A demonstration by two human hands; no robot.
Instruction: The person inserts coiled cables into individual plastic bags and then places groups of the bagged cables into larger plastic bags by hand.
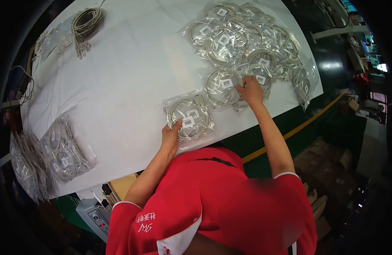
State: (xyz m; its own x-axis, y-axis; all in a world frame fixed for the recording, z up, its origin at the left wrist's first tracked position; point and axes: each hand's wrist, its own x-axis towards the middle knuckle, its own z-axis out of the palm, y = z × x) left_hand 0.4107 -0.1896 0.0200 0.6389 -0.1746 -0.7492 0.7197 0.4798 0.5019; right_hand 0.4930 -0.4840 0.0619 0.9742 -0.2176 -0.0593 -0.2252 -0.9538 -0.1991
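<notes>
My left hand (172, 135) is closed on the near left edge of a bagged cable coil (182, 104), its thumb on top of the clear plastic. Two white labels show there, so more than one bag may be stacked. Farther right, my right hand (250, 92) reaches to the near side of the pile. Its thumb and fingers pinch the edge of another bagged cable coil (211, 87), which lies flat with a white label in its middle. Beside those fingers is a further labelled coil (260, 79) in its bag.
A large heap of bagged coils (223, 40) covers the table's far right. More bagged coils (65, 161) stand along the left edge. A bundle of loose cables (87, 23) lies at the far left. Below the table's front edge is a grey machine (94, 216).
</notes>
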